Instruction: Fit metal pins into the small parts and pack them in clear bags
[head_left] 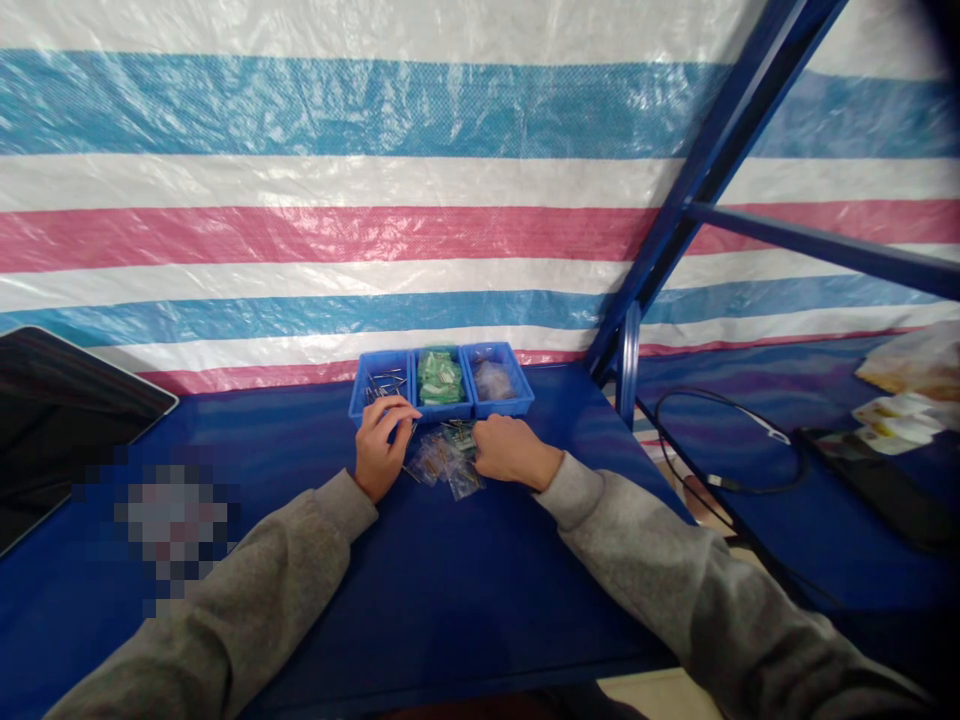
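Note:
My left hand (384, 445) is just in front of the left blue bin (356, 405), which holds thin metal pieces (386, 380). Its fingers are curled, with thumb and forefinger close together; what they pinch is too small to name. On the table before the bins lies a loose pile of small clear plastic bags (446, 460) with thin pieces inside. At the pile's right side my right hand (517, 450) is closed, knuckles up, hiding whatever its fingers grip. Green packets (440, 378) fill the middle bin, and clear plastic bags (493, 381) lie in the right bin.
A dark flat screen (67, 430) stands on the blue table (450, 600) at left, near a blurred-out patch. Blue metal framing (675, 215) rises at right. Beyond it are a black cable (739, 488), a dark flat object (892, 490) and papers. Striped sheeting (337, 230) hangs behind.

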